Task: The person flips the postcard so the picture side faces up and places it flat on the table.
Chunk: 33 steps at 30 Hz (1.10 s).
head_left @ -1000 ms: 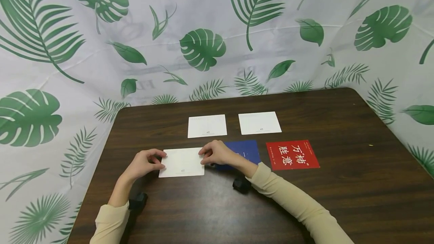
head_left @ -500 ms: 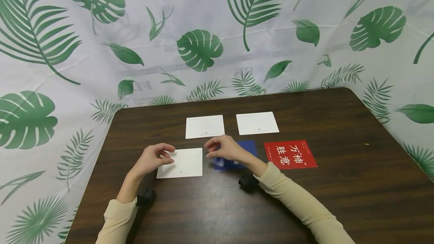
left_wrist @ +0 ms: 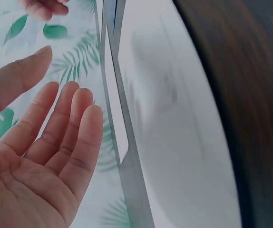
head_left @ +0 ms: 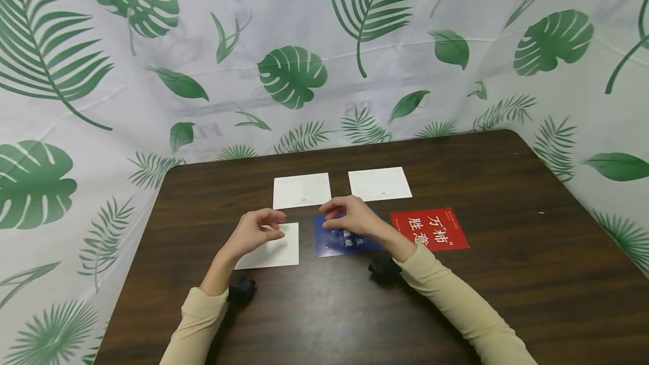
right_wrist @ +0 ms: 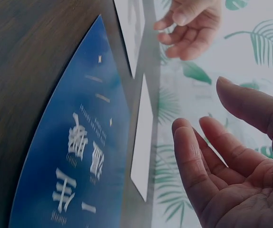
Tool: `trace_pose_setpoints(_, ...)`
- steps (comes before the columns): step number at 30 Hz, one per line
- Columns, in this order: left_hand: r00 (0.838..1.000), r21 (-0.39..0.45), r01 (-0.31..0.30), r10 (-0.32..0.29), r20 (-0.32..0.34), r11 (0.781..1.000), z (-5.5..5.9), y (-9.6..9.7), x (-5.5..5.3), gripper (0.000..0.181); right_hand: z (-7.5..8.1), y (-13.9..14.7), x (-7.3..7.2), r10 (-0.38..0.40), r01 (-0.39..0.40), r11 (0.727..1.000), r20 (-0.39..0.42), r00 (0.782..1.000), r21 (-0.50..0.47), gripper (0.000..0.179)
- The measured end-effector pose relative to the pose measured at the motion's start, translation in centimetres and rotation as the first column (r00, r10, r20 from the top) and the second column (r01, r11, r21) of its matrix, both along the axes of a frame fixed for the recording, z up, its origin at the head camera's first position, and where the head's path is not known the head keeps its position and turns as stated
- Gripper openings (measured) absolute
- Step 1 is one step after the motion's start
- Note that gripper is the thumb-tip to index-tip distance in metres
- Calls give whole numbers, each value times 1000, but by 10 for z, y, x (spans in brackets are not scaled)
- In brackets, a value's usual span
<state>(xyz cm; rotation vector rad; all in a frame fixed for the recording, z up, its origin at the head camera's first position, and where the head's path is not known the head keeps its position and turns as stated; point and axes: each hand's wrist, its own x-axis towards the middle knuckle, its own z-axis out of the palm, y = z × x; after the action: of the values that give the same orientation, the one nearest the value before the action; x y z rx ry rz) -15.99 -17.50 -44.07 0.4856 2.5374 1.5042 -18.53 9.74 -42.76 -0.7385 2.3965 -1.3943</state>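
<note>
My left hand point(head_left: 257, 231) hovers over the near white card point(head_left: 276, 248), its fingers relaxed and slightly bent with nothing between them. In the left wrist view the palm and loose fingers point(left_wrist: 82, 128) show beside that white card point(left_wrist: 174, 123). Over the blue card point(head_left: 334, 244) hangs my right hand point(head_left: 355, 218), likewise holding nothing. The right wrist view shows the blue card point(right_wrist: 74, 142), printed with white characters, lying flat on the table, and the right hand's thumb and fingers point(right_wrist: 193, 156) spread apart. A red card point(head_left: 431, 230) with white characters lies to the right, partly behind the right wrist.
Two more white cards, a left one point(head_left: 301, 190) and a right one point(head_left: 380, 183), lie in a row farther back. The dark wooden table point(head_left: 314, 308) reaches a leaf-printed cloth point(head_left: 223, 72) behind. Black wrist cameras, such as the right one point(head_left: 383, 268), sit under the wrists.
Both hands have let go of the near white card and lifted. Each has moved to the right, the left one over the card and the right one over the blue card.
</note>
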Motion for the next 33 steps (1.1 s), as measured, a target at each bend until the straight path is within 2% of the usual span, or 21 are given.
trace_pose_setpoints(10,998,43,56,-55,-12,997,-4,35,-4,35,-3,23,4,-48,48,999,-28,998,10,34)
trace_pose_setpoints(18,999,1,39,-39,-31,999,-4,56,-6,37,-4,40,4,-106,105,994,18,994,18,36)
trace_pose_setpoints(23,998,-39,29,-31,-49,999,-7,67,-7,40,-7,50,3,-140,139,989,2,990,47,36)
trace_pose_setpoints(33,999,-66,-27,23,-49,997,-12,79,-12,44,-15,62,0,-176,178,982,-36,984,56,39)
